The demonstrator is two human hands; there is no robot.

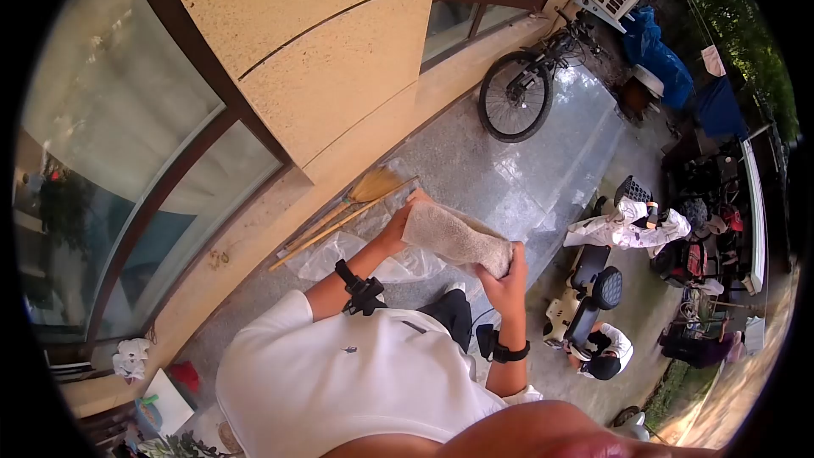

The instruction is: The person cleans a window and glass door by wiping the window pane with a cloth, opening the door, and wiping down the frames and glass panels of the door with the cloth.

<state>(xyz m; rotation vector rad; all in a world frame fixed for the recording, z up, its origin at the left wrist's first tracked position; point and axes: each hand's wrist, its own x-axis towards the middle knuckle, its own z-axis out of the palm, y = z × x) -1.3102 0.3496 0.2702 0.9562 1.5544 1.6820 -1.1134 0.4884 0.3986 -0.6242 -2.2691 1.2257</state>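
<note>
A grey, rough-textured cloth [454,236], apparently a folded towel, is held up between both hands in front of my white shirt. My left hand [405,219] grips its left end, with the fingers partly behind it. My right hand [506,278] closes around the opposite end, thumb on the near side. Black straps with small devices sit on both wrists. Below the cloth, a clear plastic sheet [339,256] lies crumpled on the paved ground.
A broom [370,187] and a wooden stick [339,225] lie near the yellow wall [339,59]. Ahead, a bicycle [515,97] leans there. On the right are a scooter [585,293], a crouching person [612,352], white patterned fabric [627,227] and cluttered belongings.
</note>
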